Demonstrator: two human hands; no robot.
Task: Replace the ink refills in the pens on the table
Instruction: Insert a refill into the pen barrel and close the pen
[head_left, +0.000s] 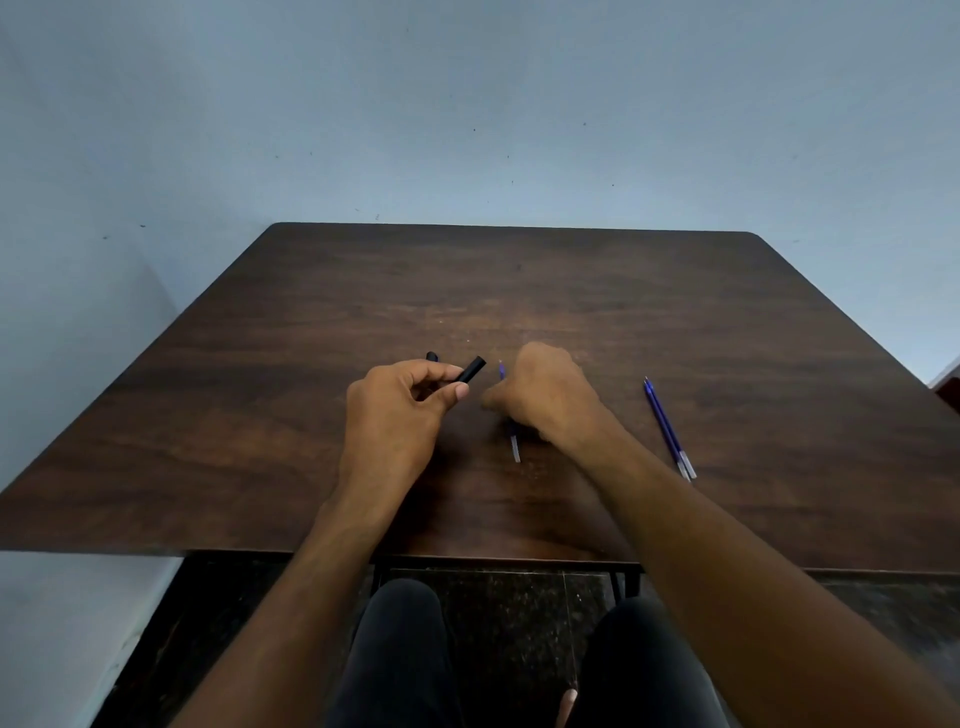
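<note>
The dark wooden table (623, 312) fills the middle band of the frame, its far edge meeting a pale blue-grey wall (467, 104) and its near edge running across the lower third. Most of the tabletop lies bare: the whole upper half, the left side and the far right.

Below the near edge, a dark speckled floor (519, 613) and the person's dark-trousered knees show at the bottom centre.

The left hand (400, 410), centre frame, curls its fingers round a black pen barrel (471, 370) whose open end points up and right; a second black tip shows just behind the fingers, and whether it is the same pen cannot be told.

The right hand (545, 400), just to the right, is closed over a blue refill (514, 441), its clear end jutting toward the near edge and its tip showing above the knuckles.

Two more blue refills (667, 428) lie side by side and touching at centre right, well apart from both hands.
</note>
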